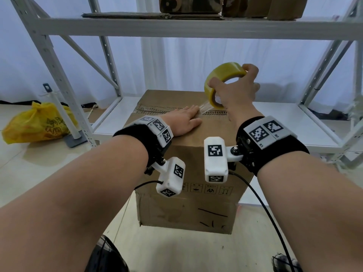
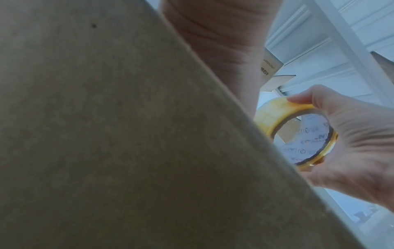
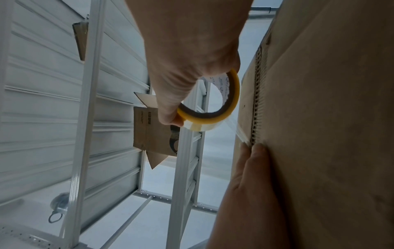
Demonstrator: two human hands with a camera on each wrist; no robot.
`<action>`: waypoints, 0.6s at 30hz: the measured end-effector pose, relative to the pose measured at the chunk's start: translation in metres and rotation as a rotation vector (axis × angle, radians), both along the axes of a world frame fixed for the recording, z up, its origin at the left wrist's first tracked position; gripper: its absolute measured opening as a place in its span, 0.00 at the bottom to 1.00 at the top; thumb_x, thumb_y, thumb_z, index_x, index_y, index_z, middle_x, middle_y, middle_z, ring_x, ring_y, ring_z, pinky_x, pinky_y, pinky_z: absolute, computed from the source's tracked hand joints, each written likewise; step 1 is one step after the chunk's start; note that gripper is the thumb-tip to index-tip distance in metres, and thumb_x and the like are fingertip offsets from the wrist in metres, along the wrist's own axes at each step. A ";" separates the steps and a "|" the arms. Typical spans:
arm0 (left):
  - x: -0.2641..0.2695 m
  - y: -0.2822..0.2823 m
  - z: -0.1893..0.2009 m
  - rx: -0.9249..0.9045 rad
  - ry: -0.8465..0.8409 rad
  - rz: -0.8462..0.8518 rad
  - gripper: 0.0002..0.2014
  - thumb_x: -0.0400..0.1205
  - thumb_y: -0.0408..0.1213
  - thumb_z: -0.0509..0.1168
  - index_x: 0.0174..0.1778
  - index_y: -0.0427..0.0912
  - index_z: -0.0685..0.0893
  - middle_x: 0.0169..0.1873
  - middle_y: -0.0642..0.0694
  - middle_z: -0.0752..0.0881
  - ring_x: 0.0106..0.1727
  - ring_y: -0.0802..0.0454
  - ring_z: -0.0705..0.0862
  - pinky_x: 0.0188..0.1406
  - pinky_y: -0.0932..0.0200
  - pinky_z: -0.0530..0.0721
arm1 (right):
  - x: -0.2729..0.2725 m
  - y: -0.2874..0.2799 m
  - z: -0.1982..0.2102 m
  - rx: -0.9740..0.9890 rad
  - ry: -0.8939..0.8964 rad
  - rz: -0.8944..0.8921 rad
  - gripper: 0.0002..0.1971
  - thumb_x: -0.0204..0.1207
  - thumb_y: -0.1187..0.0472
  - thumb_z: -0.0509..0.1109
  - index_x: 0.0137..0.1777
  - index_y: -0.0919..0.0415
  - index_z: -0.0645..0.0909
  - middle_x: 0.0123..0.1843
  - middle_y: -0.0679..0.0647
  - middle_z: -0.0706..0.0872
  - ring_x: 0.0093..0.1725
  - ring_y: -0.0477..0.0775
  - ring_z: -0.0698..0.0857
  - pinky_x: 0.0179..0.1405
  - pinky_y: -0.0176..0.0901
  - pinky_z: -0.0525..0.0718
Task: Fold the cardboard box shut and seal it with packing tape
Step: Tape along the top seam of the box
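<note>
**Tape stretched over the box seam**

The cardboard box [image 1: 188, 154] stands on the floor, its top flaps folded shut. The left hand [image 1: 183, 122] lies flat on the top, fingers straight, pressing the end of a clear tape strip [image 1: 205, 107] onto the middle seam. Just beyond those fingertips, the right hand [image 1: 235, 91] grips the yellow tape roll [image 1: 222, 83], thumb and fingers curled round its rim, holding it tilted just above the seam. Behind stands a white shelf rack [image 1: 176, 28].
</note>
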State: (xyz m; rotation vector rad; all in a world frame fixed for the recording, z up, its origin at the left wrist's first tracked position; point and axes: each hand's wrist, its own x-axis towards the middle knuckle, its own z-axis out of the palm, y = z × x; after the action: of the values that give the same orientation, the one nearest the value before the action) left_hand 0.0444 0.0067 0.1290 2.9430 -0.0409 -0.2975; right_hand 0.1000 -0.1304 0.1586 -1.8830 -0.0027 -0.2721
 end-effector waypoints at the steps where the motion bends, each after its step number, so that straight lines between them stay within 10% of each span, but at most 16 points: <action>1: 0.000 -0.001 0.000 0.005 -0.004 -0.006 0.29 0.89 0.52 0.43 0.84 0.45 0.44 0.84 0.48 0.47 0.84 0.53 0.47 0.81 0.56 0.45 | 0.001 -0.003 0.001 0.005 -0.016 -0.019 0.43 0.62 0.48 0.78 0.74 0.45 0.58 0.64 0.55 0.64 0.67 0.63 0.71 0.58 0.53 0.77; 10: 0.005 -0.005 -0.004 0.082 0.006 -0.017 0.30 0.88 0.55 0.40 0.84 0.46 0.45 0.84 0.47 0.44 0.84 0.51 0.44 0.82 0.50 0.43 | 0.009 -0.035 -0.020 -0.155 -0.007 -0.047 0.43 0.63 0.46 0.79 0.75 0.45 0.58 0.71 0.59 0.62 0.71 0.65 0.67 0.56 0.48 0.69; 18: 0.013 -0.035 -0.001 0.159 0.069 0.079 0.34 0.78 0.72 0.38 0.80 0.68 0.43 0.83 0.42 0.41 0.84 0.40 0.42 0.80 0.34 0.43 | 0.009 -0.042 -0.023 -0.123 0.025 0.066 0.41 0.69 0.41 0.74 0.77 0.42 0.54 0.72 0.61 0.61 0.68 0.65 0.71 0.58 0.48 0.71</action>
State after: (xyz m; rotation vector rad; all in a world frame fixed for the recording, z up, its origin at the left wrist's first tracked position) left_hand 0.0574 -0.0280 0.1280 3.0792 0.1138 -0.4087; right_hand 0.1088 -0.1722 0.1356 -2.0042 -0.0663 -0.2069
